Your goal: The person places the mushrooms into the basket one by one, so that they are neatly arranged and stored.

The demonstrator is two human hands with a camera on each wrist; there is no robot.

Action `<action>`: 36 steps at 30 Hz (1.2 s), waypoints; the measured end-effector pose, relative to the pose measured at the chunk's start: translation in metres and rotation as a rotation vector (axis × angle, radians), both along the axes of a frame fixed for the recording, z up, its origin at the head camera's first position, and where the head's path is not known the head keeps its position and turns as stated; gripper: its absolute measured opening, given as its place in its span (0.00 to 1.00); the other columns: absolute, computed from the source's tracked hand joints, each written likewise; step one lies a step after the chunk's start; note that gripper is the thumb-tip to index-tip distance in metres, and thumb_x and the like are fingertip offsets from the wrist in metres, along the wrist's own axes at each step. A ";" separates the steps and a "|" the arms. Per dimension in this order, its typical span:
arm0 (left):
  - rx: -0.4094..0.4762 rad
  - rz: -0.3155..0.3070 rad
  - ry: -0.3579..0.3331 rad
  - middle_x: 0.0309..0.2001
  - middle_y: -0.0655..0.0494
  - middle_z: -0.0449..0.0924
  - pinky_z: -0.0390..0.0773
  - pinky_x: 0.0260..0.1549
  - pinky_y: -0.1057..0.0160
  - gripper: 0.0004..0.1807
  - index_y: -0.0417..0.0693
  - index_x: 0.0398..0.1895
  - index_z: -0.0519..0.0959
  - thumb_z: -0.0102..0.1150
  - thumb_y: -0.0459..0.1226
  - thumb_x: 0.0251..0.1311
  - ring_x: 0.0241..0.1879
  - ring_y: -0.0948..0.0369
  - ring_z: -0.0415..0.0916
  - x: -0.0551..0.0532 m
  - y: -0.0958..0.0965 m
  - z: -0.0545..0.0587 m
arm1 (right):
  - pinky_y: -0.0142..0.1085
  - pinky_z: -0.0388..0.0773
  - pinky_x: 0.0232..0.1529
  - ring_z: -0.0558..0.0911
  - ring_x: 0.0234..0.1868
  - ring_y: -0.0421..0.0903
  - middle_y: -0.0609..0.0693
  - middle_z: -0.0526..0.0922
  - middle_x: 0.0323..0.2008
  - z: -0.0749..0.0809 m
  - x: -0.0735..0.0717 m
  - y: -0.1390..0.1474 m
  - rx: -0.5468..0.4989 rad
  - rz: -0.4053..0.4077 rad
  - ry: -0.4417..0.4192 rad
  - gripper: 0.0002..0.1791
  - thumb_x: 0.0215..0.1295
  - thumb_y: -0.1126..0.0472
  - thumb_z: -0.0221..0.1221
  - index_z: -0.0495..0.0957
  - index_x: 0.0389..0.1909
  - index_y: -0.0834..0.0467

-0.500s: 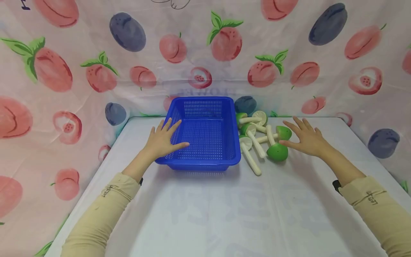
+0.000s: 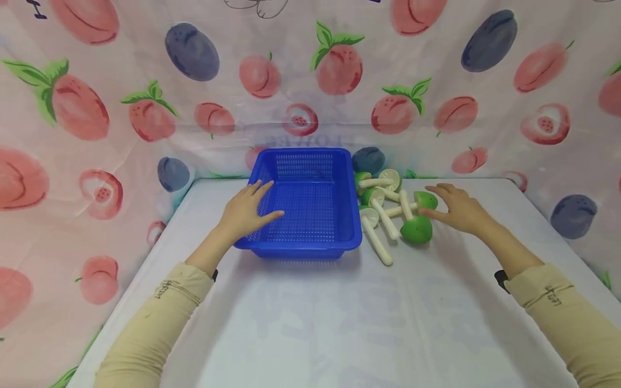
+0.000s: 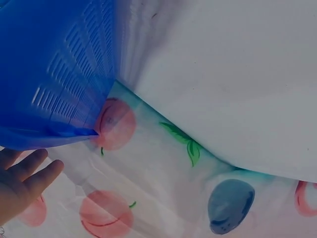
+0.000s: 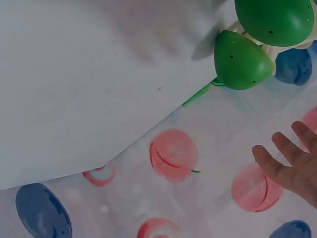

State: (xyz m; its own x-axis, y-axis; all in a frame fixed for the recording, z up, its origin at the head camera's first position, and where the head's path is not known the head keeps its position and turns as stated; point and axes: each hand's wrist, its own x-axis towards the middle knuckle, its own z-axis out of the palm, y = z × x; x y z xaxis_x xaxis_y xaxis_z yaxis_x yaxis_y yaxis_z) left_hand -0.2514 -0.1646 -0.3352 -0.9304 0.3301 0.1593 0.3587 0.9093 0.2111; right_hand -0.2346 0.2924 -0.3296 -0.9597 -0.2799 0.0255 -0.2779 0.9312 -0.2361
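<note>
A blue plastic basket (image 2: 297, 246) with perforated walls stands upright on the white table; no objects show inside it. My left hand (image 2: 240, 215) hovers at its left rim with thumb spread over the inside. In the left wrist view, the fingers (image 3: 37, 171) are near the basket's edge (image 3: 44, 141). Right of the basket lies a pile of several toy mushrooms (image 2: 416, 230) with green caps and cream stems. Beside the pile's right edge, my right hand (image 2: 461, 211) has its fingers loosely extended and holds nothing. Two green caps (image 4: 242, 62) appear in the right wrist view.
The white table (image 2: 310, 318) extends in front of the basket and to both sides. A fruit-printed cloth (image 2: 204, 151) hangs behind the table's back edge. The mushrooms lie close against the basket's right side, some stems crossing each other.
The fingers of both hands have drawn closer together from a wider spread. The head view has shifted slightly; basket and mushrooms keep their places.
</note>
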 end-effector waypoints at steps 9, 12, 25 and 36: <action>0.066 0.020 0.094 0.59 0.42 0.74 0.74 0.53 0.43 0.29 0.45 0.62 0.71 0.51 0.52 0.64 0.59 0.44 0.72 0.001 0.001 -0.001 | 0.66 0.62 0.58 0.64 0.62 0.71 0.73 0.64 0.62 0.001 -0.001 -0.003 -0.071 -0.015 0.001 0.35 0.68 0.47 0.52 0.59 0.66 0.68; 0.088 0.032 0.109 0.57 0.42 0.77 0.75 0.52 0.44 0.26 0.44 0.59 0.74 0.51 0.50 0.64 0.57 0.44 0.74 0.002 0.002 0.000 | 0.64 0.66 0.56 0.68 0.59 0.69 0.72 0.68 0.60 0.001 -0.001 -0.005 -0.101 -0.026 0.010 0.33 0.68 0.48 0.52 0.62 0.65 0.68; 0.203 0.076 0.206 0.46 0.45 0.84 0.78 0.47 0.48 0.19 0.43 0.49 0.81 0.53 0.45 0.64 0.48 0.46 0.80 0.008 0.001 -0.002 | 0.56 0.76 0.43 0.78 0.45 0.63 0.68 0.80 0.46 0.001 0.010 -0.023 -0.201 -0.007 0.100 0.23 0.69 0.53 0.52 0.73 0.55 0.68; 0.268 0.133 0.193 0.52 0.42 0.80 0.74 0.51 0.43 0.20 0.44 0.52 0.79 0.54 0.45 0.63 0.54 0.43 0.75 0.014 -0.003 -0.018 | 0.51 0.79 0.38 0.81 0.37 0.57 0.66 0.81 0.40 -0.005 0.014 -0.054 -0.261 0.017 0.087 0.19 0.66 0.59 0.56 0.75 0.51 0.68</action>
State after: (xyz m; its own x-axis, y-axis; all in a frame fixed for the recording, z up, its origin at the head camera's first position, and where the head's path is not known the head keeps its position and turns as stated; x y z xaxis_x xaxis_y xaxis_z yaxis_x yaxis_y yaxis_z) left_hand -0.2374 -0.1679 -0.3536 -0.9066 0.1307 0.4012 0.2976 0.8721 0.3885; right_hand -0.2208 0.2385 -0.3343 -0.9461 -0.2686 0.1807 -0.3221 0.8369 -0.4425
